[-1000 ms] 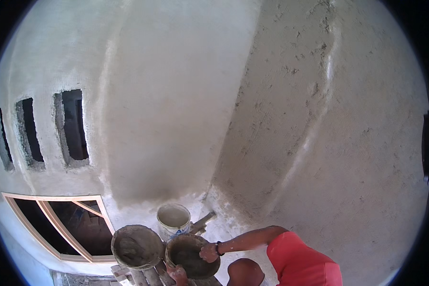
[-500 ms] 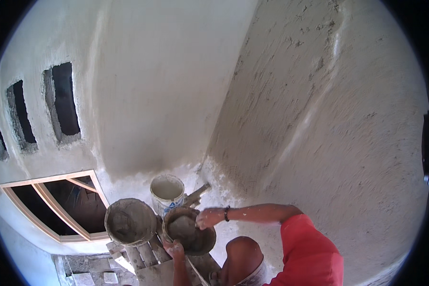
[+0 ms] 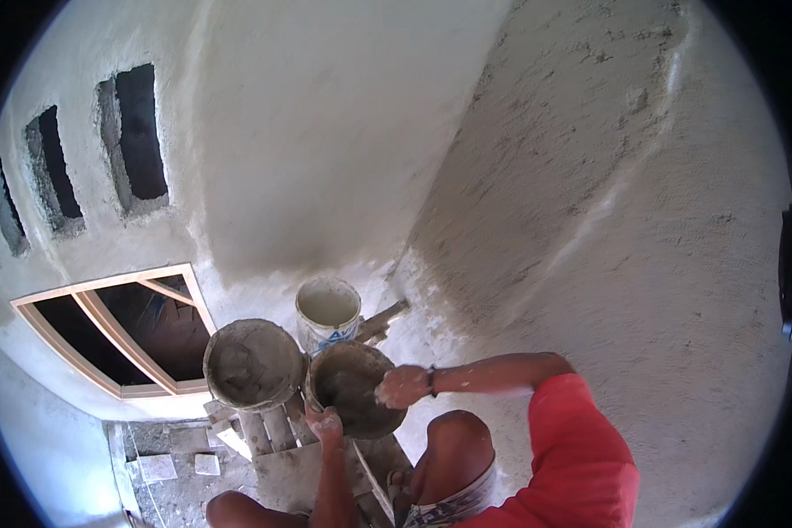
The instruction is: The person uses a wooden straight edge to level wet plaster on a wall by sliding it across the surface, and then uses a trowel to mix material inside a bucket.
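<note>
**Both hands on the mortar pan**

The person crouches on a rough wooden platform (image 3: 282, 458), both arms stretched forward to a dark, mortar-caked pan (image 3: 350, 387). The right hand (image 3: 402, 385) comes in from the side, arm bent at the elbow, its grip closed over the pan's right rim. The left hand (image 3: 325, 424) reaches straight up from below and holds the near rim, fingers curled on the edge. The pan sits tilted between a second grey pan (image 3: 253, 363), touching it on the left, and a white bucket (image 3: 327, 312) just behind, at the foot of the plastered wall (image 3: 326, 132).
</note>
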Action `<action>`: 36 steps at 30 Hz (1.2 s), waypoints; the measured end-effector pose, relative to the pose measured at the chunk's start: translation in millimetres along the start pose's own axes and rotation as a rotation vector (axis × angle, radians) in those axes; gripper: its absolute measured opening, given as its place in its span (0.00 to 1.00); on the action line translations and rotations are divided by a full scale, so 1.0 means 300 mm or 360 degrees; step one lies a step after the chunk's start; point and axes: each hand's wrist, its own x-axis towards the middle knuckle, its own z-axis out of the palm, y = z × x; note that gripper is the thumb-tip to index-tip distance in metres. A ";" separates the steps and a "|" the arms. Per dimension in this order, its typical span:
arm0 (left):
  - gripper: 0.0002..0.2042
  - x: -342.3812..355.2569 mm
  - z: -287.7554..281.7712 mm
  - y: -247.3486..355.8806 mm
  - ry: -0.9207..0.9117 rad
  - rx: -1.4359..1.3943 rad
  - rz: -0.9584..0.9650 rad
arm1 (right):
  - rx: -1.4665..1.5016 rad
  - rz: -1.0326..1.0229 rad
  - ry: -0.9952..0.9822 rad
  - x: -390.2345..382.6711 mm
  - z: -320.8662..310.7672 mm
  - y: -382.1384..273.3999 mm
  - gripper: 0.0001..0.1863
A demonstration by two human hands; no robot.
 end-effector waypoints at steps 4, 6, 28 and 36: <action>0.23 0.021 -0.001 -0.059 0.0030 0.0138 -0.0124 | 0.0344 0.0162 -0.0229 -0.029 -0.063 -0.018 0.11; 0.25 0.025 -0.010 -0.084 0.0083 0.0239 -0.0209 | 0.0200 0.0225 -0.0310 0.000 0.009 -0.033 0.10; 0.26 -0.001 -0.012 -0.141 0.0174 0.0600 0.0048 | 0.0004 0.0431 -0.0542 0.194 -0.021 0.039 0.12; 0.25 0.026 -0.017 -0.093 -0.0016 0.0311 -0.0209 | 0.1548 0.0904 -0.0622 0.109 -0.131 0.005 0.13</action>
